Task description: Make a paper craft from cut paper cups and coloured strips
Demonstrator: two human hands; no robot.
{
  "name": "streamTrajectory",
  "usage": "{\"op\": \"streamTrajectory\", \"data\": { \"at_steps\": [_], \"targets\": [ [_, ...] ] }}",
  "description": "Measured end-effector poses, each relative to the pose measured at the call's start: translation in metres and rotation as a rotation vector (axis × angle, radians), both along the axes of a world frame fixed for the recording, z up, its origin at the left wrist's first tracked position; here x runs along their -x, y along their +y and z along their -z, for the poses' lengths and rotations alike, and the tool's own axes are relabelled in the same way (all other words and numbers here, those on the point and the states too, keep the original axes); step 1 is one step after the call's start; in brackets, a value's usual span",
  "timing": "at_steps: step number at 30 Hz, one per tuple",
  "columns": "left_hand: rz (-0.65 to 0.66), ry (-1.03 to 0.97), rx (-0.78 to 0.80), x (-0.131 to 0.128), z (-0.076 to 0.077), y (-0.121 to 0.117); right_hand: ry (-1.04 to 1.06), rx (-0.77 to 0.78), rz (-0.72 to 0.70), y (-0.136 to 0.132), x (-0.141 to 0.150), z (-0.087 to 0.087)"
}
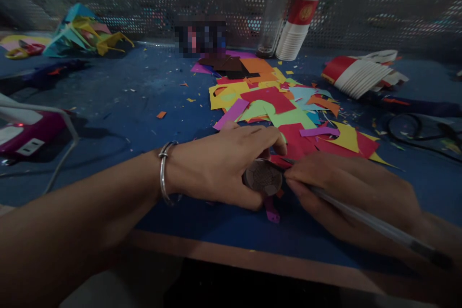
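Left hand [216, 168]: thumb and forefinger curl round a circular, grey-brown patterned disc [265, 178], material unclear. Right hand [364, 185]: fingers pinch a slim, clear-barrelled pen [361, 214], tip at the disc's rim. Beyond both hands' fingers, multicoloured cut-paper scraps [269, 98] litter the blue desk [126, 106].

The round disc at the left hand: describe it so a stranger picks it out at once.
On the blue tabletop, find the heap of coloured paper scraps, then the left hand at its near edge. In that hand's curved grip sits the round disc. Its dull grey-brown, line-patterned face sets it apart from the bright scraps nearby.
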State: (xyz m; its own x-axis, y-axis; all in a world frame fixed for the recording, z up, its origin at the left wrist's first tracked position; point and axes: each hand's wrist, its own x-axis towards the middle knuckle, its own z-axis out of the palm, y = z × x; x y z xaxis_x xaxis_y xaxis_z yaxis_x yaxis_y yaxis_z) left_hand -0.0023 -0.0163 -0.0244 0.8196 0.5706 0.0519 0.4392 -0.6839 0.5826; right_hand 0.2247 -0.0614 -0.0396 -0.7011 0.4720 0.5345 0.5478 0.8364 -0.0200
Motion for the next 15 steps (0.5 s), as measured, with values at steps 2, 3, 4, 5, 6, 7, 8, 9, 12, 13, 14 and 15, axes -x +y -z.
{"op": "streamTrajectory", "data": {
  "at_steps": [2,3,4,5,6,7,8,9,12,13,14,15],
  "targets": [
    [0.001,-0.006,0.001,0.0002,0.0006,0.0002,0.001,0.009,0.005,-0.0009,-0.0004,0.0004],
    [0.001,-0.013,0.002,0.0003,0.001,0.0003,-0.001,0.015,0.001,-0.0014,-0.0008,0.0008],
    [0.001,-0.018,0.004,0.0004,0.0012,0.0004,0.007,0.013,-0.01,-0.0019,-0.0013,0.0013],
    [0.0,-0.02,0.008,0.0005,0.0014,0.0005,0.015,0.009,-0.025,-0.0025,-0.0017,0.0018],
    [0.0,-0.022,0.011,0.0006,0.0015,0.0005,0.024,0.0,-0.039,-0.0034,-0.002,0.0022],
    [0.0,-0.021,0.014,0.0006,0.0016,0.0005,0.028,-0.006,-0.037,-0.0043,-0.0022,0.0025],
    [-0.001,-0.021,0.015,0.0006,0.0016,0.0006,0.024,-0.009,-0.022,-0.0054,-0.0021,0.0025],
    [-0.001,-0.02,0.017,0.0007,0.0016,0.0006,0.015,-0.009,-0.003,-0.0063,-0.0019,0.0023],
    [0.005,-0.025,0.019,0.0008,0.0014,0.0008,-0.007,0.004,0.037,-0.0069,-0.001,0.0012],
    [0.008,-0.025,0.02,0.0008,0.0012,0.0009,-0.013,0.014,0.037,-0.006,-0.0008,0.0008],
    [0.011,-0.026,0.02,0.0009,0.0009,0.0008,-0.023,0.026,0.032,-0.0047,-0.0007,0.0005],
    [0.012,-0.023,0.021,0.0009,0.0004,0.0008,-0.032,0.035,0.024,-0.0031,-0.0008,0.0002]
  ]
}}
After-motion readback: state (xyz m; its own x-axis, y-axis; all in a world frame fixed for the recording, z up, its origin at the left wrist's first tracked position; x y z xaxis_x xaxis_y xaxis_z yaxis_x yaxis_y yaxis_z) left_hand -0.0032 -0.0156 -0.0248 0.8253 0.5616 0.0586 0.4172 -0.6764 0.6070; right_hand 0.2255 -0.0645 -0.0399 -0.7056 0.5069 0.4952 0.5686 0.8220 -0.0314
